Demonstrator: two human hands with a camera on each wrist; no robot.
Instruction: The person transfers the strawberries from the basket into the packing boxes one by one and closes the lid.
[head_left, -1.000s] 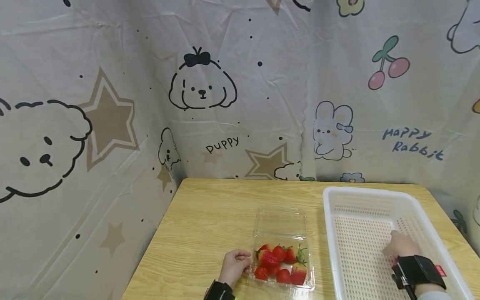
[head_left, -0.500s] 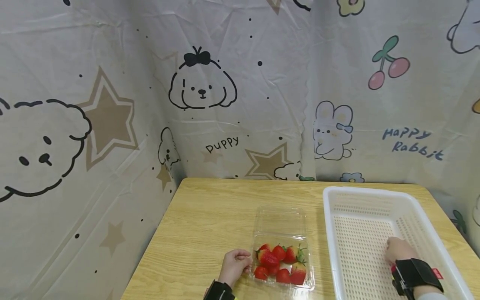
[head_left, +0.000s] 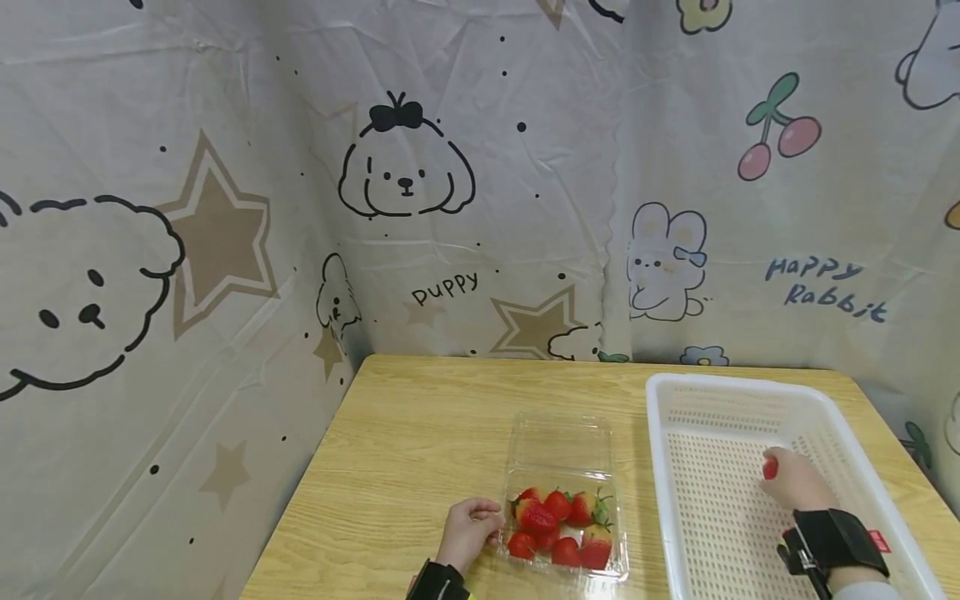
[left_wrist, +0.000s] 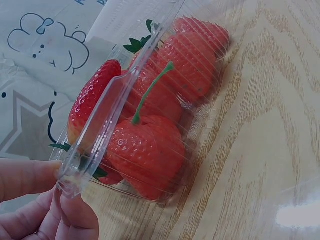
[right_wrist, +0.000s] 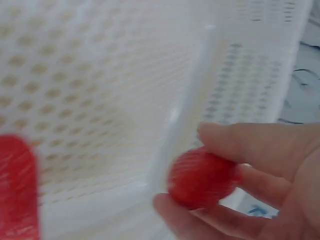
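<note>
A clear plastic clamshell box lies with its lid folded back, with several red strawberries in its base. My left hand pinches the box's left rim between thumb and fingers; in the left wrist view the rim sits between the fingertips. Inside the white perforated basket, my right hand holds one strawberry. The right wrist view shows that strawberry between thumb and fingers, above the basket floor, its surface blurred by motion.
A blurred red object shows at the left edge of the right wrist view; its kind is unclear. The basket's right wall carries a red tag. Wood-grain table surrounds the box. A printed cloth hangs behind.
My right hand has shifted up and slightly away within the basket, and the strawberry in its fingers has come into sight. The left hand stays on the box rim.
</note>
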